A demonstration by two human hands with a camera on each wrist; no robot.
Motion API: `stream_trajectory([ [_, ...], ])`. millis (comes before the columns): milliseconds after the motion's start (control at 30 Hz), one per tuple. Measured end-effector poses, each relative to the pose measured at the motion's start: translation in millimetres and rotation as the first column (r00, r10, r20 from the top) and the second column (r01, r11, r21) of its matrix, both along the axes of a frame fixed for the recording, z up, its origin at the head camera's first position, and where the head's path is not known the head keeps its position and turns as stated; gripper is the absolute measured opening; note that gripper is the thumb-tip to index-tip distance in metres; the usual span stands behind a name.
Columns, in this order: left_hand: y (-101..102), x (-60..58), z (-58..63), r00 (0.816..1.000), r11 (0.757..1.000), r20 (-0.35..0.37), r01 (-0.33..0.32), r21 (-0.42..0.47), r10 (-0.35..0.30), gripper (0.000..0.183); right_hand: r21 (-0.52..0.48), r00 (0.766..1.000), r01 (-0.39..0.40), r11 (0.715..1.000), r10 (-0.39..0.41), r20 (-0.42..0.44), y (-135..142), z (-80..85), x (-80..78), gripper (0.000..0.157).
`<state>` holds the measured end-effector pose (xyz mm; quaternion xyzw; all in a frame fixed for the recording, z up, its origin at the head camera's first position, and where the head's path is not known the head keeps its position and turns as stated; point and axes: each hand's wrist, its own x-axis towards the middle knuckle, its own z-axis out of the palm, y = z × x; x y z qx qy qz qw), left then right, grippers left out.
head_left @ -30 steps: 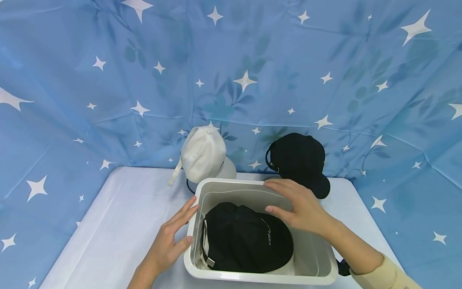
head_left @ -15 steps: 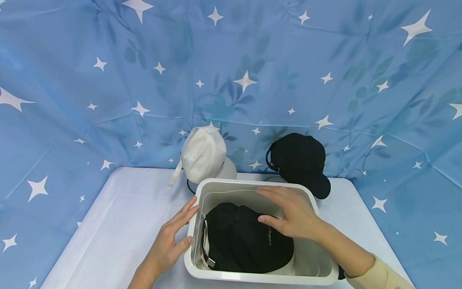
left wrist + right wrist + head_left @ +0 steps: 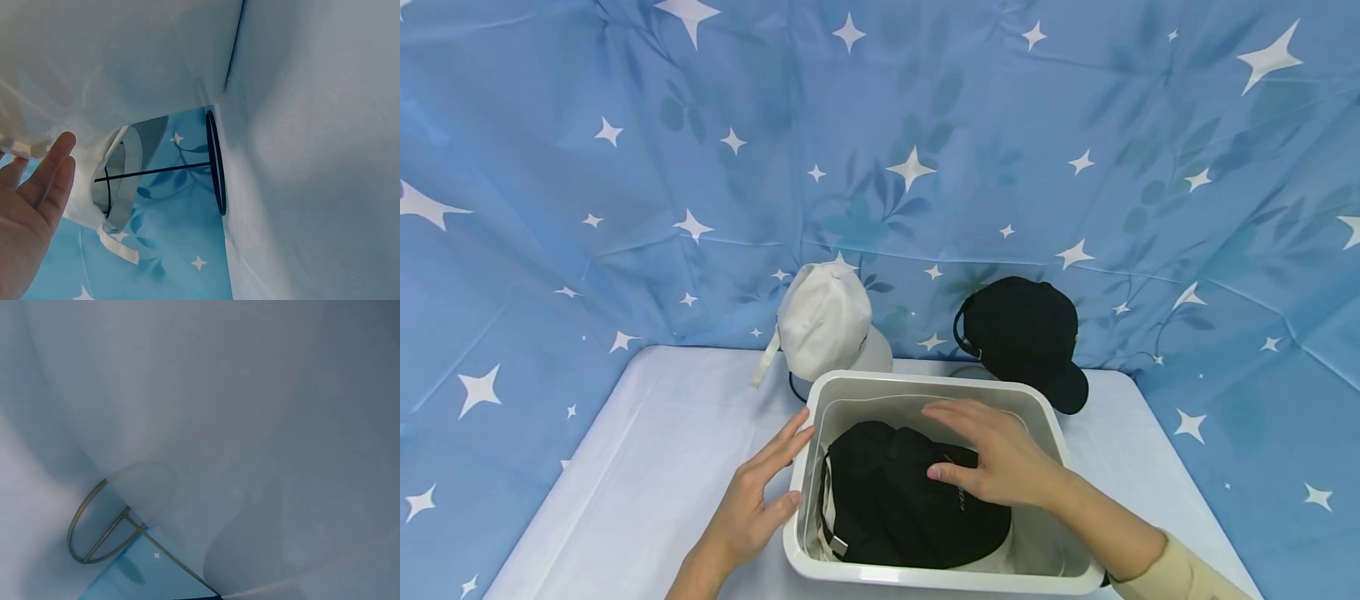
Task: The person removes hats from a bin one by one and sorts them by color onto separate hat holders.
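Note:
A light grey plastic bin (image 3: 925,575) stands on the table, a black baseball cap (image 3: 887,500) inside it on top of a cream-coloured one (image 3: 992,560). With fingers spread, my left hand (image 3: 747,500) touches the bin's left rim; the left wrist view shows that hand (image 3: 34,206) against the bin's outer wall. My right hand (image 3: 996,457) is over the bin's inside, fingers extended above the black cap and covering part of its white lettering. Nothing is held in it. In the right wrist view, the bin's translucent wall (image 3: 206,394) fills most of the picture and this hand is hidden.
Behind the bin, a white cap (image 3: 823,321) hangs on a black wire stand (image 3: 215,165) at left. Another black cap (image 3: 1018,329) sits at right, near a brass-coloured wire stand (image 3: 100,534). A blue star-patterned cloth (image 3: 880,167) borders the white table (image 3: 662,433).
My right hand has moved left and slightly down, from the bin's back rim to above the black cap. The left hand and the caps stay where they were.

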<state>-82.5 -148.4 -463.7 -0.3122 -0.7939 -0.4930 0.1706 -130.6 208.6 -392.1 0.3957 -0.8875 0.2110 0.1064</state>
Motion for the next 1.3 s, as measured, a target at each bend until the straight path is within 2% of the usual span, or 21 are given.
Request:
stream_trajectory([
  [400,0,-0.2,-0.6,1.0,1.0,-0.01,-0.007,0.004,0.007,0.068,0.069,0.986,0.01,0.998,-0.021,0.166,-5,-4.5,1.8,0.075],
  [700,0,-0.4,-0.1,1.0,1.0,-0.005,-0.004,0.003,0.004,0.07,0.094,0.969,0.004,0.996,-0.027,0.244,-8,-7.5,3.0,0.076],
  [933,0,-0.5,-1.7,1.0,1.0,-0.004,-0.009,-0.001,0.009,0.07,0.089,0.952,-0.002,0.996,-0.025,0.305,-10,-9.2,3.7,0.071],
  [1300,0,0.2,-0.6,1.0,1.0,0.001,-0.009,0.004,0.009,0.07,0.032,0.948,-0.068,0.997,0.055,0.312,-10,-11.8,0.9,0.05],
])
